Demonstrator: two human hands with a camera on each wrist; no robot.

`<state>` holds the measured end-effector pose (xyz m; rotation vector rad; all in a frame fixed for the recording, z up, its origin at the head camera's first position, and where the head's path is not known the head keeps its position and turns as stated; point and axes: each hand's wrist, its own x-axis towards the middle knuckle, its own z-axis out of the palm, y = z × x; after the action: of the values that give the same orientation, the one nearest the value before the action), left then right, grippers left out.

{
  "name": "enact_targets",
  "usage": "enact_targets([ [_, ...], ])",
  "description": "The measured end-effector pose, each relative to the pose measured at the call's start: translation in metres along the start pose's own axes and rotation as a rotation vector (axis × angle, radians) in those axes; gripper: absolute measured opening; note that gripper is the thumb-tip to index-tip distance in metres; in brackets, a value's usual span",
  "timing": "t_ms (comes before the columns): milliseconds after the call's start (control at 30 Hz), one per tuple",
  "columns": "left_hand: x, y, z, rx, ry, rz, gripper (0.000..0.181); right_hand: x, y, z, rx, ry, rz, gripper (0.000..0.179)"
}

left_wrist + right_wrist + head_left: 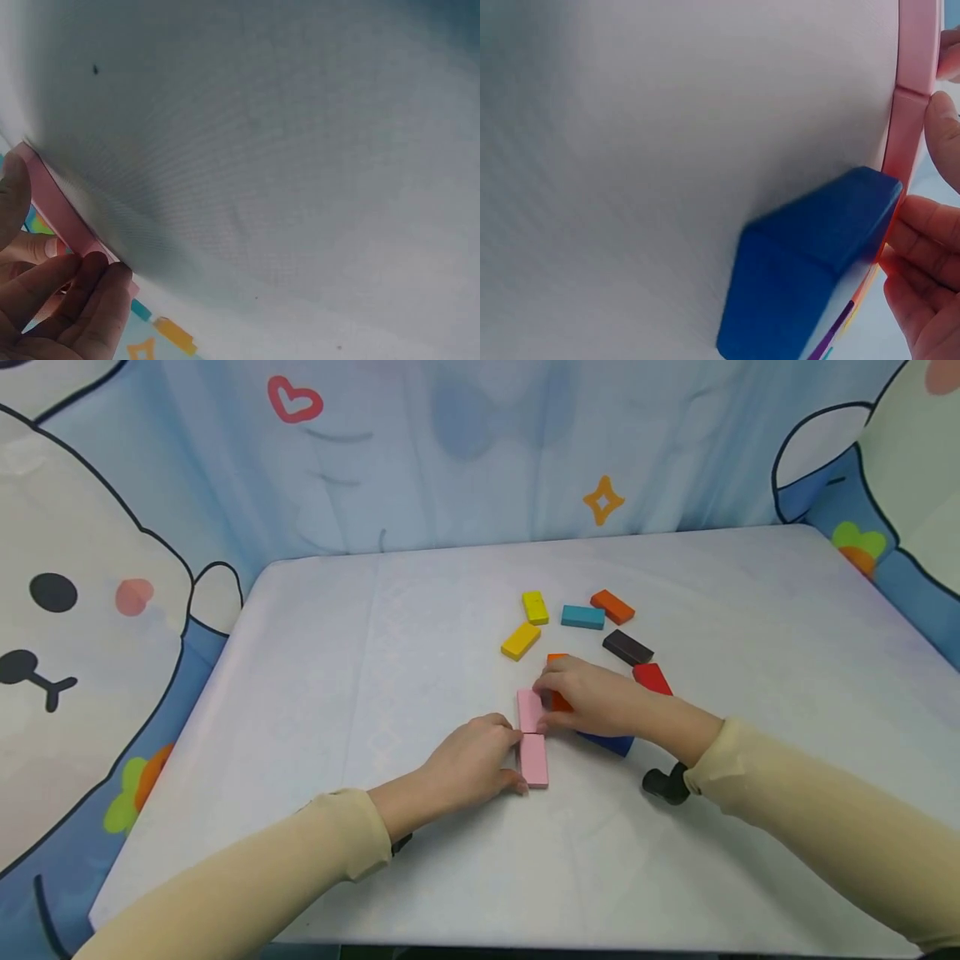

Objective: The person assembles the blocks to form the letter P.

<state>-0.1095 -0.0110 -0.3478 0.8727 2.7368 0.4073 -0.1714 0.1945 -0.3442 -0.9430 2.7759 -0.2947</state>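
Observation:
Two pink blocks lie end to end on the white table, the near pink block and the far pink block. My left hand holds the near one from its left side, thumb by the near end and fingers by the joint. From the right, my right hand holds the far one, its thumb close to the joint and its fingers toward the far end. A blue block stands just right of the pink pair, partly hidden under the right hand in the head view. Behind that hand, an orange-red block shows in part.
Beyond the hands lie two yellow blocks, a teal block, an orange block, a black block and a red block. A printed blue curtain hangs behind the white table.

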Motion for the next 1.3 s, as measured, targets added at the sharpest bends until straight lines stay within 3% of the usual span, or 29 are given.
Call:
enact_targets([
  [800, 0.0, 0.0, 0.003, -0.013, 0.026, -0.005, 0.051, -0.008, -0.003, 0.006, 0.09, 0.039, 0.053, 0.051],
  [1300, -0.015, -0.012, 0.001, -0.066, 0.018, -0.024, 0.051, 0.007, -0.023, 0.007, 0.095, 0.065, 0.067, 0.051],
])
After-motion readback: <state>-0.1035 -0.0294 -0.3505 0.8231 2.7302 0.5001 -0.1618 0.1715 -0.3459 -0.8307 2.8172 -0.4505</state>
